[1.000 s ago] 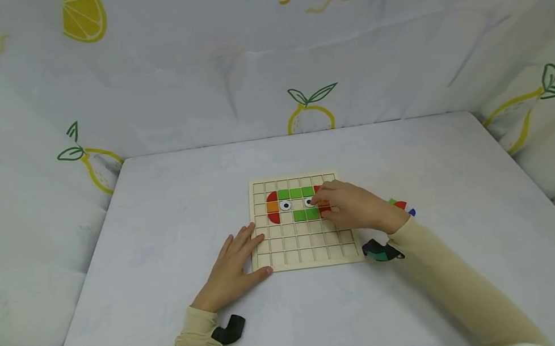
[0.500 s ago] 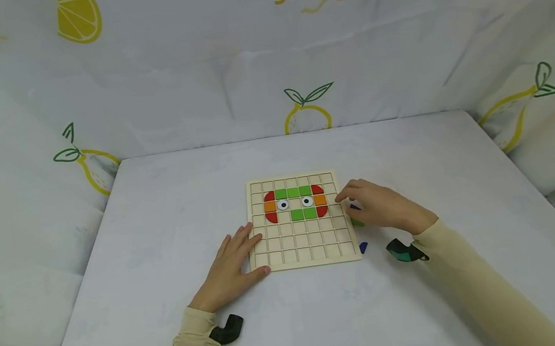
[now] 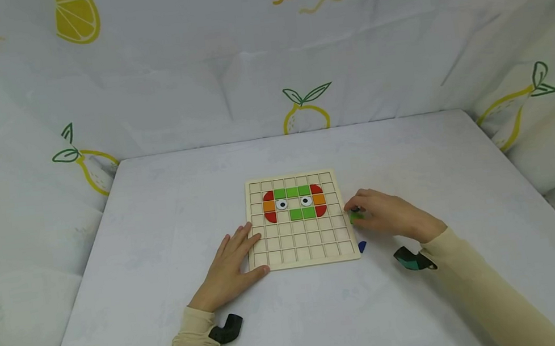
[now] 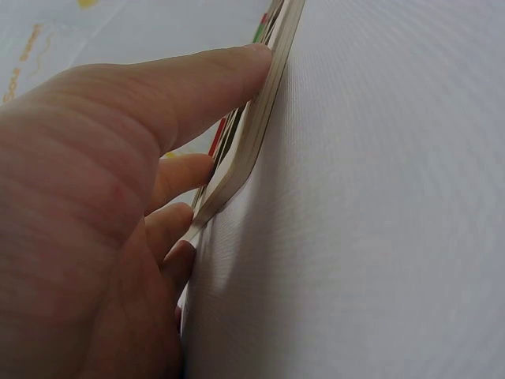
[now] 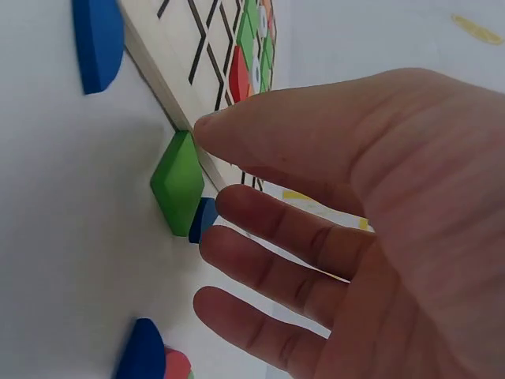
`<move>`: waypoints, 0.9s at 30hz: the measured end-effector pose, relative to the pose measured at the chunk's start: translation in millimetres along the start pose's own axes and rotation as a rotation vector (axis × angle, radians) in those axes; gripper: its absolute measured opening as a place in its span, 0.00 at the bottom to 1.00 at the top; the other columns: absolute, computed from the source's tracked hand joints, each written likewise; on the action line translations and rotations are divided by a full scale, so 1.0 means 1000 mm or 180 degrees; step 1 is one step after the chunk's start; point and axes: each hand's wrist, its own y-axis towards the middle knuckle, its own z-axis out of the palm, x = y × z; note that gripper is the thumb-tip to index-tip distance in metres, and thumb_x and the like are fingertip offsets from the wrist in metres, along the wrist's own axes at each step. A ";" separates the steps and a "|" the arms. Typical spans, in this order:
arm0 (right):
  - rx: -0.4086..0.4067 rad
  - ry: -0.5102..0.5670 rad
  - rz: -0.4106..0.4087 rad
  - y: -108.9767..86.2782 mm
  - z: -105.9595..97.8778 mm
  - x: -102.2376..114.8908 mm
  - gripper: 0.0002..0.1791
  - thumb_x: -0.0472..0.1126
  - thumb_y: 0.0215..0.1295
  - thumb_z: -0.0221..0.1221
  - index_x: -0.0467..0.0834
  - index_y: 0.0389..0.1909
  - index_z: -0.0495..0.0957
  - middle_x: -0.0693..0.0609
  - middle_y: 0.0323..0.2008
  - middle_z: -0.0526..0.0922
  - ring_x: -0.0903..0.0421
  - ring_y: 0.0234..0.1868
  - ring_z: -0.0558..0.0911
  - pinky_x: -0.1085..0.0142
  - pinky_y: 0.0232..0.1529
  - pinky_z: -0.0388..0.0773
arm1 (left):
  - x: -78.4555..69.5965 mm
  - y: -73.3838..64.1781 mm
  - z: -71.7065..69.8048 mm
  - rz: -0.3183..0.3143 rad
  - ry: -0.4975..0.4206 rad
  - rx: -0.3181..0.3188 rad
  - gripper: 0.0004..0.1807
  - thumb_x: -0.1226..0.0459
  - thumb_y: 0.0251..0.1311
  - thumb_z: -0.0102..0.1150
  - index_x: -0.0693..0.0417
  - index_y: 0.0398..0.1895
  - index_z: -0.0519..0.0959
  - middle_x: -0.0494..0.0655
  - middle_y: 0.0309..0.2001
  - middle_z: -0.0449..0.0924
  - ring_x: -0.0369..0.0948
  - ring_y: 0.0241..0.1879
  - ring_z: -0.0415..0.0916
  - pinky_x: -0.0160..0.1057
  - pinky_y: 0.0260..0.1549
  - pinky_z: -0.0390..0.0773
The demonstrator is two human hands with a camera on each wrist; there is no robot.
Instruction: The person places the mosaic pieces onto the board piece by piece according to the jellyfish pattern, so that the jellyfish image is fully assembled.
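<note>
Just beyond the fingers of the right hand (image 3: 395,215), parted and holding nothing: one green tile (image 5: 175,189), near the thumb tip, contact unclear; behind it, one small blue tile (image 5: 202,221). Past the thumb: a second blue tile (image 3: 363,246). Loose pieces presumably lie there for easy picking. Left of these fingers: one grid board (image 3: 299,241), partly filled. On its left edge: the left hand (image 3: 227,275), fingers spread, apparently steadying it.
</note>
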 end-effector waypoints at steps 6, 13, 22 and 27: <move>-0.0060 -0.0035 -0.0009 -0.001 0.007 -0.002 0.16 0.37 0.63 0.67 0.42 0.52 0.83 0.51 0.46 0.82 0.56 0.42 0.78 0.61 0.43 0.82 | -0.001 0.000 -0.001 -0.0029 -0.0026 0.0028 0.42 0.47 0.62 0.67 0.49 0.77 0.64 0.45 0.83 0.45 0.46 0.83 0.39 0.51 0.82 0.35; -0.0111 -0.0014 -0.0087 -0.001 0.011 -0.005 0.16 0.36 0.62 0.67 0.41 0.52 0.83 0.49 0.48 0.82 0.55 0.43 0.78 0.62 0.43 0.81 | -0.001 0.000 0.000 -0.0021 -0.0033 0.0028 0.42 0.47 0.62 0.67 0.50 0.76 0.64 0.45 0.83 0.45 0.46 0.83 0.39 0.50 0.82 0.35; -0.0156 0.0015 -0.0211 0.000 0.013 -0.007 0.16 0.34 0.61 0.67 0.40 0.51 0.83 0.49 0.46 0.81 0.56 0.43 0.77 0.63 0.44 0.80 | 0.002 0.000 0.001 -0.0017 -0.0011 -0.0008 0.42 0.47 0.62 0.67 0.48 0.76 0.65 0.44 0.83 0.46 0.46 0.83 0.40 0.50 0.82 0.35; -0.0143 -0.0003 -0.0187 0.001 0.013 -0.007 0.16 0.32 0.61 0.65 0.40 0.51 0.83 0.48 0.46 0.82 0.55 0.43 0.77 0.61 0.46 0.81 | 0.002 0.001 0.001 -0.0014 -0.0012 -0.0015 0.42 0.47 0.61 0.67 0.48 0.76 0.65 0.44 0.83 0.46 0.46 0.83 0.40 0.50 0.82 0.35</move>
